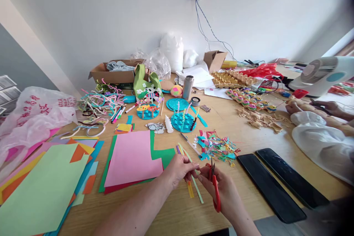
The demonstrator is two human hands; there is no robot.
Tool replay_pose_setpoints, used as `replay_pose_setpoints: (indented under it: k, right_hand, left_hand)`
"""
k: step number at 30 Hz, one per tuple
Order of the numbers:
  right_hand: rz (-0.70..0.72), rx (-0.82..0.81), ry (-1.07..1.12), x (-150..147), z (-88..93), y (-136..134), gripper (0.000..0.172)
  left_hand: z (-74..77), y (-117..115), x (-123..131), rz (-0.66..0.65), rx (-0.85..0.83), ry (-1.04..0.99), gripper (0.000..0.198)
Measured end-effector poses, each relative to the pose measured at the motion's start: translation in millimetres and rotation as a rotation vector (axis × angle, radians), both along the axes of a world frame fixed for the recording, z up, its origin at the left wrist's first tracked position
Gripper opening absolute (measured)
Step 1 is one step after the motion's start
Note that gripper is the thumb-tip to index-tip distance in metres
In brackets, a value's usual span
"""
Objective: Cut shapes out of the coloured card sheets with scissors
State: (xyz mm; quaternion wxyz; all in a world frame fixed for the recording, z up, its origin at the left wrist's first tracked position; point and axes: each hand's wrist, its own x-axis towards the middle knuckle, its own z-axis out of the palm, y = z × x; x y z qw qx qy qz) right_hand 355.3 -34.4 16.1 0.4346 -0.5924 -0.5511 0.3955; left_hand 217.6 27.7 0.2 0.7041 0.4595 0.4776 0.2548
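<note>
My left hand (179, 169) is closed in a pinch on a thin pale green paper strip (198, 191), which slants down toward the table edge. My right hand (225, 188) holds red-handled scissors (217, 195) with the blades pointing up and away. Its thumb and fingertips come close to the left fingertips; whether they also touch the strip is hard to make out. Under the hands lie more narrow strips, one of them a yellow strip (190, 189). Just beyond is a heap of colourful paper scraps (218, 146). A pink paper sheet (132, 158) lies left of my left hand.
Two black phones (271, 188) lie to the right. Stacked coloured paper (47, 188) covers the left side. Farther back are blue discs with beaded sticks (183, 121), a steel flask (188, 87), pipe cleaners (102, 99) and a fan (318, 75). Another person's hands (329, 110) work at right.
</note>
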Motion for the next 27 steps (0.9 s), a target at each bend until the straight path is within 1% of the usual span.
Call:
replay_pose_setpoints:
  k: [4, 8, 11, 14, 15, 18, 21, 24, 27]
  right_hand:
    - [-0.037, -0.033, 0.03, 0.3, -1.4, -1.9, 0.043]
    - [-0.106, -0.053, -0.029, 3.6, -8.4, -4.2, 0.041]
    - [-0.108, -0.072, -0.111, 7.7, -20.1, -8.8, 0.034]
    - [-0.054, -0.081, -0.215, 10.8, -30.0, -13.6, 0.027]
    - [-0.035, -0.081, -0.258, 11.3, -32.1, -14.6, 0.025]
    - [0.02, -0.057, -0.392, 12.0, -35.8, -15.2, 0.023]
    - [0.05, -0.005, -0.53, 13.7, -39.0, -14.2, 0.022]
    - [0.071, 0.077, -0.674, 17.8, -43.1, -15.3, 0.02]
    - [0.091, 0.172, -0.779, 23.6, -46.4, -19.0, 0.016]
  left_hand:
    - [-3.2, -3.8, 1.4, -0.016, -0.025, -0.01, 0.046]
    - [0.1, -4.7, -8.2, -0.069, -0.031, 0.022, 0.051]
    - [5.8, -9.3, -25.4, -0.091, -0.015, 0.058, 0.051]
    - [12.0, -18.4, -49.4, -0.07, 0.033, 0.11, 0.052]
    - [13.7, -21.8, -58.3, -0.065, 0.077, 0.146, 0.051]
    - [16.4, -30.9, -85.8, 0.046, 0.176, 0.244, 0.044]
    - [14.9, -37.9, -111.7, 0.166, 0.259, 0.303, 0.038]
    - [9.2, -44.2, -133.3, 0.233, 0.341, 0.38, 0.038]
    - [0.1, -50.4, -148.8, 0.258, 0.466, 0.496, 0.034]
